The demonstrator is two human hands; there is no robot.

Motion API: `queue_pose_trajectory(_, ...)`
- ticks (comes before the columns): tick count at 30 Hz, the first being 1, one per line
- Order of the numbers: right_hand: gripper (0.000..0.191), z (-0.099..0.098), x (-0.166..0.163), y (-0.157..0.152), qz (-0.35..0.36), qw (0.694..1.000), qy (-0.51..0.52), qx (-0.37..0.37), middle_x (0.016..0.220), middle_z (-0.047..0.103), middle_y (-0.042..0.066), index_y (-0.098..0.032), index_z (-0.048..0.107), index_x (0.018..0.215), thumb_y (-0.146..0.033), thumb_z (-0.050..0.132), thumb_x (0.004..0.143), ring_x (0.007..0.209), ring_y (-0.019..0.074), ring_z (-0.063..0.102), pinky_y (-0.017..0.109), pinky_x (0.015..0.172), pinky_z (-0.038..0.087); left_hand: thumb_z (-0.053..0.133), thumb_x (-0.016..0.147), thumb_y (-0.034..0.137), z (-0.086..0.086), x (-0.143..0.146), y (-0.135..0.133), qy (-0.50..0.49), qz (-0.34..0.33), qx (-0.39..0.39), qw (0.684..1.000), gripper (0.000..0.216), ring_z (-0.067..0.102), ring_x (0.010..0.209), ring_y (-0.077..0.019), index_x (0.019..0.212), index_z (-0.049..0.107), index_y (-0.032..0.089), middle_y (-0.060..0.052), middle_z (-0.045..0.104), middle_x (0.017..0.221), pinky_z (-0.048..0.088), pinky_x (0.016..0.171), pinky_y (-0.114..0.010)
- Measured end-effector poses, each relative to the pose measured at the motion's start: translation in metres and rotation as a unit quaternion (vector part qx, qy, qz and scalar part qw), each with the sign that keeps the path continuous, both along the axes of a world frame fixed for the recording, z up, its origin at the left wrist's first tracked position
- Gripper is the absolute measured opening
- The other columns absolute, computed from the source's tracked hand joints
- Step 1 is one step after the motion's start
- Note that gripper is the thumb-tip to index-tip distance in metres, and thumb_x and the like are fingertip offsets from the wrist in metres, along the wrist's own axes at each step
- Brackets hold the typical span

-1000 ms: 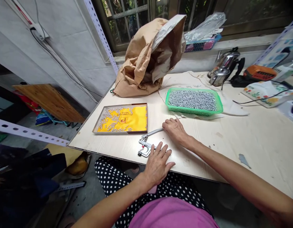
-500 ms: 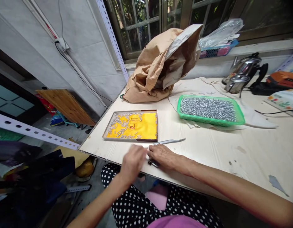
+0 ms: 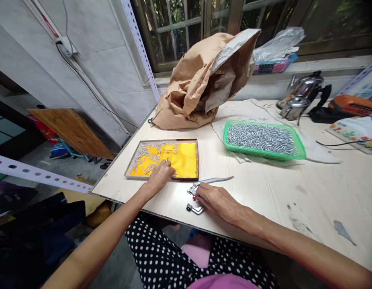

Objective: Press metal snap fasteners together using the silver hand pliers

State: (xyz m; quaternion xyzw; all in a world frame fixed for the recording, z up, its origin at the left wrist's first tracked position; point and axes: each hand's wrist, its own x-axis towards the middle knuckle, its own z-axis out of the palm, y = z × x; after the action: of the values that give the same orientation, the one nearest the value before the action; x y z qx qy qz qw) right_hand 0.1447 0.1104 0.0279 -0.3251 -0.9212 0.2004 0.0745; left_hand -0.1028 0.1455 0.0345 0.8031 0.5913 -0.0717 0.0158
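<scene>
While outstretched, left hand [image 3: 161,175] (palm downward)

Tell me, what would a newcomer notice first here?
Probably the crumpled paper bag, at the back of the table by the window. Next, the green basket of metal pieces, to the bag's front right. Then the yellow-bottomed tray, left of the basket, with the left fingers over it.
</scene>
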Motion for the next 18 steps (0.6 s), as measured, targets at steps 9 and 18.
queue_pose_trajectory(9, 0.02, -0.014, -0.037, 0.005, 0.011, 0.99, -0.113, 0.088, 0.101, 0.061, 0.011, -0.015, 0.065, 0.096, -0.01, 0.046, 0.094, 0.085, 0.0216, 0.058, 0.03, 0.063, 0.041, 0.043, 0.092, 0.009, 0.008, 0.005, 0.007, 0.053, -0.078, -0.054, 0.994, 0.024, 0.052, 0.1, -0.027, 0.09, 0.067, 0.01, -0.014, 0.06, 0.096, 0.044, 0.077, -0.033)
queue_pose_trajectory(18, 0.017, -0.016, -0.067, -0.003, 0.016, 0.989, -0.105, 0.103, 0.1, 0.063, 0.013, -0.01, 0.064, 0.098, -0.009, 0.051, 0.087, 0.083, 0.0229, 0.061, 0.033, 0.065, 0.047, 0.047, 0.087, 0.007, 0.003, -0.002, 0.015, 0.018, -0.11, -0.066, 0.992, 0.02, 0.057, 0.085, -0.0227, 0.076, 0.063, 0.013, -0.01, 0.062, 0.085, 0.042, 0.079, -0.033)
